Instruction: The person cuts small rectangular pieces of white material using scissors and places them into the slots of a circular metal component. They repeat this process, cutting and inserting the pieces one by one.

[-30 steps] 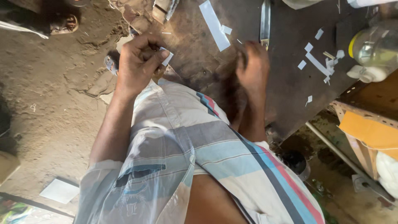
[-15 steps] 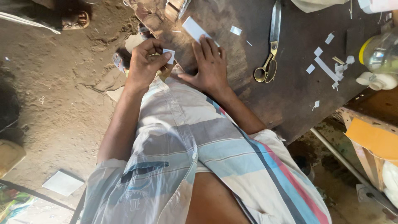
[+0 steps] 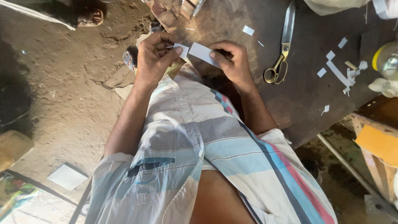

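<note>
Left hand (image 3: 155, 56) pinches paper piece (image 3: 181, 50) (scissors (image 3: 282, 45) nearby).
</note>
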{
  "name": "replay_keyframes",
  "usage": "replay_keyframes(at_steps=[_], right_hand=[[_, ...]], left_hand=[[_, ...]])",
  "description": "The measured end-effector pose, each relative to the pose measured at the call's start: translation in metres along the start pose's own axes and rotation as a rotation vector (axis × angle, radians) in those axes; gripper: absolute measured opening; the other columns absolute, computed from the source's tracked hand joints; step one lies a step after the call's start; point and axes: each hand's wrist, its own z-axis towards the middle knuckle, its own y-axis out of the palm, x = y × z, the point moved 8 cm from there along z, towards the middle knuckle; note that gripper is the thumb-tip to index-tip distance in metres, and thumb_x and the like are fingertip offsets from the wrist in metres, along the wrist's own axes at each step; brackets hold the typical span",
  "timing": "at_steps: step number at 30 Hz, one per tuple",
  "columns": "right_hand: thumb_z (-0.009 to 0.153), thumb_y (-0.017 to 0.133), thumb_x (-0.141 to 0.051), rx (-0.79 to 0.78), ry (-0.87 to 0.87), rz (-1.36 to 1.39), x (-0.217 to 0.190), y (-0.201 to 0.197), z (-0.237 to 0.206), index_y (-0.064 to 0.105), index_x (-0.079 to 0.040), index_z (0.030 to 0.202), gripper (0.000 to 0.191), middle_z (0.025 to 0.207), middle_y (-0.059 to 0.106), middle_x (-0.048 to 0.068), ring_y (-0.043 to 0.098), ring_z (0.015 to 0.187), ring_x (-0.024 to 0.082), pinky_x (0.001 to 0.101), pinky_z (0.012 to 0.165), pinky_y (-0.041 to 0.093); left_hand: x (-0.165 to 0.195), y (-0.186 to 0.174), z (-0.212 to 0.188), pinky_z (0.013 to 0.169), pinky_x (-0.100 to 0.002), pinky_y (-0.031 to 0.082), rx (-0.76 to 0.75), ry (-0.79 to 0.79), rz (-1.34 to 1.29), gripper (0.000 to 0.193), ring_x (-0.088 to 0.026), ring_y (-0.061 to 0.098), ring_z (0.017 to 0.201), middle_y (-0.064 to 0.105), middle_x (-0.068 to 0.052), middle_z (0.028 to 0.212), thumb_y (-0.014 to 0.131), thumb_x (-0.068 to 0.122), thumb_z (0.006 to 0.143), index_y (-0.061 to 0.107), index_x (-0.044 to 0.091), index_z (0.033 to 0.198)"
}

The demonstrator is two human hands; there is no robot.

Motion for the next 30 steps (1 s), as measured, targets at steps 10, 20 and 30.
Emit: replay_keyframes(at_steps=[10, 20, 30], right_hand=[[0.094, 0.072, -0.004, -0.142, -0.023, -0.142, -0.028, -0.016, 0.0, 0.076, 0.002, 0.106, 0.013, 0.098, 0.075, 0.01, 0.072, 0.088, 0.018, 0.0289, 0.077, 0.054], [0.098, 0.083, -0.016, 0.281, 0.13, -0.718, -0.037, -0.136, -0.058, 0.07, 0.0, 0.127, 0.035, 0.104, 0.073, 0.018, 0.072, 0.092, 0.03, 0.0409, 0.081, 0.055], [0.081, 0.088, -0.003, 0.33, 0.268, -0.905, -0.007, -0.128, -0.082, 0.06, -0.003, 0.134, 0.059, 0.113, 0.072, 0.02, 0.074, 0.1, 0.034, 0.0433, 0.083, 0.058]], left_hand=[[0.009, 0.041, 0.004, 0.06, -0.023, 0.062, -0.127, -0.172, 0.202, 0.029, -0.014, 0.077, 0.08, 0.071, -0.012, 0.101, 0.071, -0.006, 0.096, 0.059, -0.008, 0.122], [0.044, 0.052, 0.004, 0.07, -0.019, 0.056, -0.071, 0.041, 0.117, 0.02, -0.009, 0.072, 0.085, 0.073, -0.009, 0.099, 0.074, -0.006, 0.1, 0.068, -0.008, 0.119], [0.086, 0.061, 0.008, 0.074, -0.021, 0.058, -0.05, 0.218, 0.097, 0.021, -0.008, 0.07, 0.087, 0.071, -0.009, 0.1, 0.075, -0.008, 0.101, 0.068, -0.006, 0.121]])
